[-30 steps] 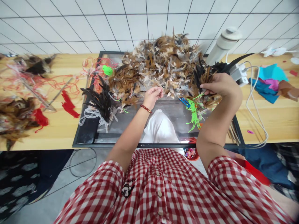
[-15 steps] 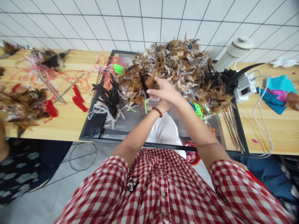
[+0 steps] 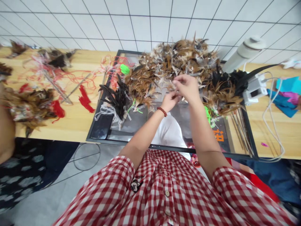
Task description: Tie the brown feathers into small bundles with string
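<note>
My left hand [image 3: 171,101], with a beaded bracelet at its wrist, is closed just in front of a large heap of brown feathers [image 3: 178,56]. My right hand [image 3: 188,88] reaches in beside it, thumb and fingers pinched together close to the left fingertips. Whatever sits between the fingers of either hand is too small or hidden to name. Left of my hands lie a brown feather bunch tied with green string [image 3: 138,94] and a black feather bunch [image 3: 118,100] with pale ribbon ends. Another brown bunch [image 3: 219,97] lies to the right.
A black-framed glass panel [image 3: 94,125] lies on the wooden table [image 3: 77,130] under the feathers. A phone [image 3: 101,128] is at its left corner, thin sticks [image 3: 242,131] at its right. Behind are a white bottle [image 3: 244,53] and a white charger [image 3: 256,88]. A neighbour's arm [image 3: 6,131] shows left.
Both hands have moved right, away from the dark and brown feathers they were at. My right hand has come off the left wrist to meet its fingertips. The view has shifted slightly.
</note>
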`<state>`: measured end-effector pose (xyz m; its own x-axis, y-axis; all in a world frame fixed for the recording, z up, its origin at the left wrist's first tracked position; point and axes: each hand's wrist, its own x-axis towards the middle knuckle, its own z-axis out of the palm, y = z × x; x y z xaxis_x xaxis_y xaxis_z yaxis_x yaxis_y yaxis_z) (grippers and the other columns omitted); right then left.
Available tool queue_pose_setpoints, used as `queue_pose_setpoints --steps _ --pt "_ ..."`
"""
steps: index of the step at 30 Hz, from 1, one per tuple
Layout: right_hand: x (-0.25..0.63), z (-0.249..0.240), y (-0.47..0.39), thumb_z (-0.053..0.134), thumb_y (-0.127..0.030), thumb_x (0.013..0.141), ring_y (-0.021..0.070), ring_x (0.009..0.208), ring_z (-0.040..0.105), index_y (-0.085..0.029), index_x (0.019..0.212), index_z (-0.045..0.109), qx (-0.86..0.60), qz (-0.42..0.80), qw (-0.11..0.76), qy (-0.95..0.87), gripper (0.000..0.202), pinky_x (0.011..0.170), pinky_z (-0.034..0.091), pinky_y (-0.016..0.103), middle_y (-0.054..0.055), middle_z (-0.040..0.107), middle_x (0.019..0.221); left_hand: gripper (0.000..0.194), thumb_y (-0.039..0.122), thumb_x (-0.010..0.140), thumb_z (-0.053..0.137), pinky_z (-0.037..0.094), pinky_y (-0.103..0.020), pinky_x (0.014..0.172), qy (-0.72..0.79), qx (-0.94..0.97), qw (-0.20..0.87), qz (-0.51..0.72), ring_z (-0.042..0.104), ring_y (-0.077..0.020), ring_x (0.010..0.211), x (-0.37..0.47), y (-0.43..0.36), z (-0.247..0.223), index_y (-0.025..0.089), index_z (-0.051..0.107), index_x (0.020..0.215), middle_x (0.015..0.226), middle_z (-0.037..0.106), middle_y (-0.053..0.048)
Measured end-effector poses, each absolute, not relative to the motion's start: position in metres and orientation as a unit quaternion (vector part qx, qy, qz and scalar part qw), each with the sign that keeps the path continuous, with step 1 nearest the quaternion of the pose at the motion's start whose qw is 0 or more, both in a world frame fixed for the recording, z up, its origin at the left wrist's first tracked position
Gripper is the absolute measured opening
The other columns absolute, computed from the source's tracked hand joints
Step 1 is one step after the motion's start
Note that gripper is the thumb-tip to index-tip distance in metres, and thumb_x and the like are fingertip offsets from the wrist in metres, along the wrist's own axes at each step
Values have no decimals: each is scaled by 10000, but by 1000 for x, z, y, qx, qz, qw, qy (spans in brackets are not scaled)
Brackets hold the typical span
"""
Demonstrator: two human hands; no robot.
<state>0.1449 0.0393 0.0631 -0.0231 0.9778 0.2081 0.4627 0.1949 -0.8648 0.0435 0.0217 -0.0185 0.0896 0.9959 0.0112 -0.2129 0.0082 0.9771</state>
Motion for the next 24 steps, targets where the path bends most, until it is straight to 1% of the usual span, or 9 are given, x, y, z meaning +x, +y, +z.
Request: queue_pose_setpoints --steps 3,6,10,11,14,16,18,21,24 --pt "189 49 42 628 -257 836 230 825 660 -191 920 752 -636 186 398 -635 164 820 532 383 58 746 860 67 181 797 791 495 -241 777 469 378 510 614 620 -115 700 37 20 -9 217 734 791 734 690 19" --pt "190 35 37 620 -262 835 258 882 661 -199 966 783 -628 159 304 -698 218 869 525 409 78 750 916 67 199 830 773 493 -245 819 490 331 484 646 634 -115 732 33 20 -5 222 724 792 737 680 25" --pt "157 31 33 587 -259 880 336 1080 648 -149 1277 721 -610 86 165 -770 434 938 500 440 187 731 1145 57 178 830 762 501 -244 784 486 322 500 640 621 -114 707 33 23 -6 215 730 801 702 667 28" --pt "151 31 34 564 -247 893 358 1113 643 -120 1309 700 -612 68 134 -777 456 943 495 450 221 717 1192 60 171 830 757 508 -241 787 485 318 501 643 626 -113 714 33 24 -7 214 729 801 712 673 26" --pt "142 33 41 489 -196 919 388 1127 652 -75 1177 743 -619 49 75 -780 382 924 488 459 275 705 1214 63 174 830 753 528 -238 801 484 298 506 649 645 -112 747 30 26 -8 215 718 797 748 694 21" --pt "145 35 46 509 -190 903 358 1052 674 -105 1011 772 -622 78 80 -775 296 870 487 428 242 736 1130 62 197 828 762 535 -237 800 487 284 511 649 656 -117 771 28 28 -7 219 710 801 744 692 22" --pt "153 36 48 569 -220 870 282 892 677 -145 889 751 -620 157 133 -757 198 780 477 369 161 754 950 71 214 824 772 535 -234 799 495 273 513 646 663 -121 794 26 29 -8 221 705 802 731 684 25" --pt "165 41 48 595 -290 848 169 637 569 -177 806 684 -601 298 246 -700 149 646 421 299 32 662 679 74 215 826 775 527 -226 803 507 273 504 643 670 -120 815 25 32 -10 221 705 803 751 692 22" --pt "174 48 44 632 -305 799 122 549 472 -187 767 648 -568 371 271 -683 124 586 359 269 -21 592 592 64 228 828 786 517 -213 773 509 286 488 649 666 -110 806 24 32 -14 229 724 846 836 722 16"
